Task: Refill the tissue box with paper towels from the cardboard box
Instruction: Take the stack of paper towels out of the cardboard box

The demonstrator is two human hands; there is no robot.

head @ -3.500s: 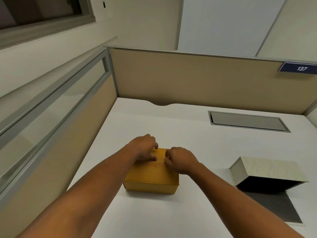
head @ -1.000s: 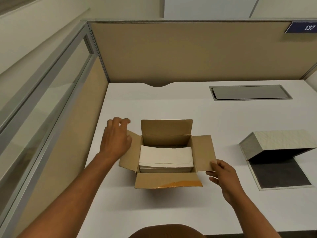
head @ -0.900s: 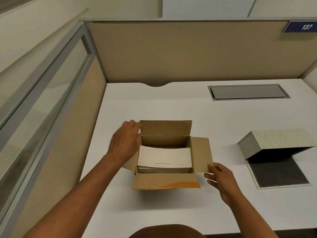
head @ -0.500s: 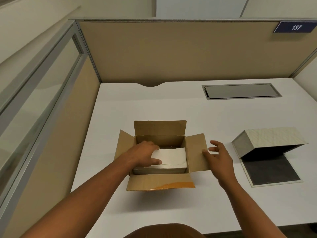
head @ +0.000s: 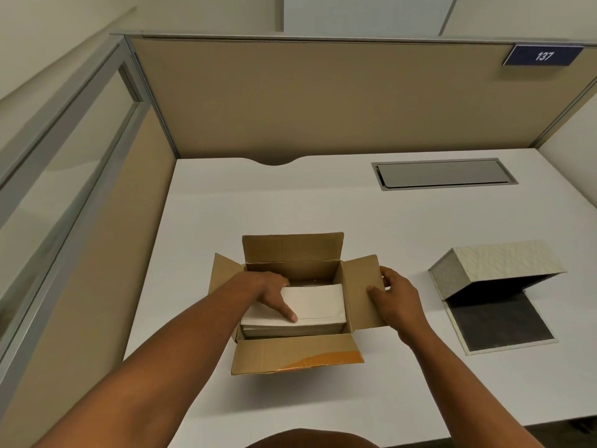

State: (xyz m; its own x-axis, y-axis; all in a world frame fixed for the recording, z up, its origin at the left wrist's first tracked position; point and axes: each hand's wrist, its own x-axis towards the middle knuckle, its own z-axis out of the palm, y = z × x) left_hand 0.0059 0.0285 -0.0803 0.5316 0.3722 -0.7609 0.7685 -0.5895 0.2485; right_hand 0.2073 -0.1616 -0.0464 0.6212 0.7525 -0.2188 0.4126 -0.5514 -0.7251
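My left hand [head: 269,291] is inside the open brown cardboard box [head: 292,352], thumb on top of the white stack of folded paper towels [head: 315,307], fingers hidden behind it. My right hand [head: 395,294] pinches the box's right flap. Right of it on the white desk [head: 258,202] lies the grey patterned tissue box [head: 494,261], lid open. A blue partition tag [head: 543,55] reads "137".

Cardboard box [head: 292,352] open on white surface [head: 258,202], flaps out. Left hand [head: 271,291] inside, thumb on top of paper towel stack [head: 318,307]. Right hand [head: 395,294] grips right flap. Tissue box [head: 494,265] well apart to right, lid tilted open.
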